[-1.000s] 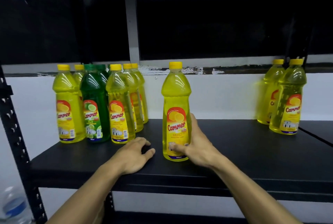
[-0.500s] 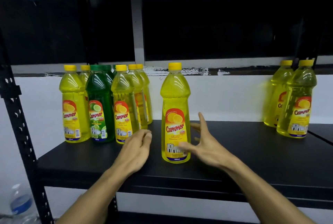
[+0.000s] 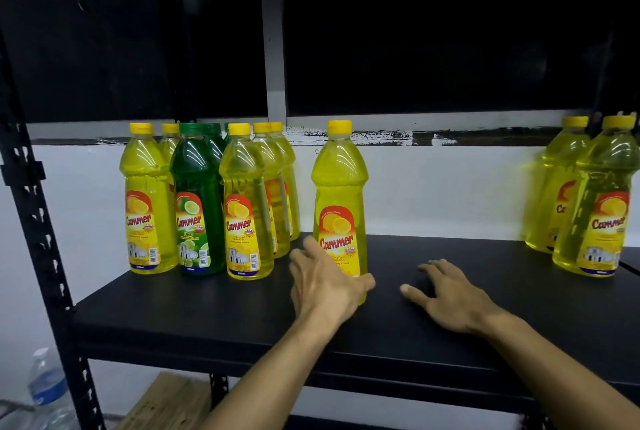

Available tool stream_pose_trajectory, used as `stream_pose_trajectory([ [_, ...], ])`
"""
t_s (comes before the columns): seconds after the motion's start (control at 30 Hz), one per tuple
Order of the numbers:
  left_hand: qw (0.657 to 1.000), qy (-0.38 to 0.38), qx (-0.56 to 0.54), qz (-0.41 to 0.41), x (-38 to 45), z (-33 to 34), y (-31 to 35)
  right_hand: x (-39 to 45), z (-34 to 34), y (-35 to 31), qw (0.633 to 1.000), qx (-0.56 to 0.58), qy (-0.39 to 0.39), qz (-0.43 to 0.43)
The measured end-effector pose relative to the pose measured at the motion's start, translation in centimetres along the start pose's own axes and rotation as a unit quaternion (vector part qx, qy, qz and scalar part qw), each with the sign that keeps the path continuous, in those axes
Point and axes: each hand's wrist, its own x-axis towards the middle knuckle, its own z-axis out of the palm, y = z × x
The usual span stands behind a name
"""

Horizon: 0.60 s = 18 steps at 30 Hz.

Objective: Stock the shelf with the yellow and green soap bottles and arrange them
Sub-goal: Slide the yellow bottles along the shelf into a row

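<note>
Lone clear plastic yellow soap bottle [image 3: 339, 211] upright on black shelf [image 3: 450, 336], right of clustered bottle rows [image 3: 207, 201]; left hand [image 3: 325, 282] cupping base, likely for sliding; right hand [image 3: 446, 294] flat, empty

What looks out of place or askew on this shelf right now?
One yellow soap bottle stands alone mid-shelf, apart from the left cluster and the right pair. The left hand is against its base. All bottles are upright and capped; no spill or damage shows.

Black shelf [image 3: 242, 308] with yellow soap bottles [image 3: 339, 208] and green soap bottles [image 3: 197, 201] upright.
</note>
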Motion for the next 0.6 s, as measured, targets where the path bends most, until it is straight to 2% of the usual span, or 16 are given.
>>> stream_pose_trajectory([
  [0.3,1.000,0.007,-0.015,-0.018,8.0,2.1,-0.4,0.0,0.1,-0.5,0.999,-0.039,-0.019,0.008],
  [0.6,0.998,0.036,-0.018,-0.044,12.6,4.8,0.0,0.2,0.4,-0.2,1.000,-0.021,-0.014,0.017],
])
